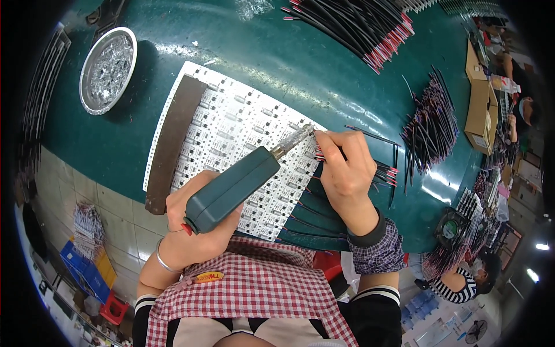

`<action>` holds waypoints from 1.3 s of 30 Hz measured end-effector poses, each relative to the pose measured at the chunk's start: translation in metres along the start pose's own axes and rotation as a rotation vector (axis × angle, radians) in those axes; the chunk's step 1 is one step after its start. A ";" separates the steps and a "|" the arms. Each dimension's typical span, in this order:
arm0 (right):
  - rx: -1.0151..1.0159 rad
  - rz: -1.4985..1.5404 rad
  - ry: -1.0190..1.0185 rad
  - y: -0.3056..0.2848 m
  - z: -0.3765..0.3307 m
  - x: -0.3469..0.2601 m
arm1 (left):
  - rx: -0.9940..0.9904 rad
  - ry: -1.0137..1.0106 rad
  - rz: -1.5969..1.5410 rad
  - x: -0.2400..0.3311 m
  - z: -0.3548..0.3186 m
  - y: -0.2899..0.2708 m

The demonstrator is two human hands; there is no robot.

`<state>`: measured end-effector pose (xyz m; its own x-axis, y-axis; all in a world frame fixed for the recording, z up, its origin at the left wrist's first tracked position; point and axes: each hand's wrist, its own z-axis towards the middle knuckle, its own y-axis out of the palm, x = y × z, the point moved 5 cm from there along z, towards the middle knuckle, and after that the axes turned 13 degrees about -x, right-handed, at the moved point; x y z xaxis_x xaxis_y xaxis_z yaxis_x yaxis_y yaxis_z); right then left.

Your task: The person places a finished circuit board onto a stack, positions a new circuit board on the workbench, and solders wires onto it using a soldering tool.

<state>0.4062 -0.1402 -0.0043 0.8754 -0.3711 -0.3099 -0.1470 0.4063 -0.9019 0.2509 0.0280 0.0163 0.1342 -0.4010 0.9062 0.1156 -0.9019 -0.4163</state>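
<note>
A circuit board panel (231, 133) lies on the table (324, 63), a flat strip (173, 144) along its left edge. A round dish (108, 69) sits far left behind it; wire bundles (430, 124) lie to the right, cardboard boxes (480, 110) beyond them.

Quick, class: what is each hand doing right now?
Left hand: closed around the grey-green handled soldering iron.
Right hand: pinched shut on a thin black wire at the white circuit panel.

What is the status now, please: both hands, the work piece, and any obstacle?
Left hand grips soldering iron, tip at circuit board panel edge. Right hand pinches wire at tip. Soldered wires trail off the panel; nothing blocking.
</note>
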 end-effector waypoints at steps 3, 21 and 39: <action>-0.014 0.015 0.016 0.000 0.001 -0.001 | -0.009 0.027 0.051 -0.001 -0.001 0.001; -0.002 0.064 -0.019 0.000 0.000 0.006 | -0.003 -0.042 -0.049 -0.003 -0.006 0.001; -0.058 -0.057 -0.044 -0.001 -0.001 0.001 | 0.198 -0.289 -0.704 -0.016 -0.035 -0.010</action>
<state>0.4065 -0.1419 -0.0041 0.9024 -0.3543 -0.2454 -0.1220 0.3361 -0.9339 0.2132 0.0380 0.0093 0.2119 0.3363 0.9176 0.4381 -0.8720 0.2184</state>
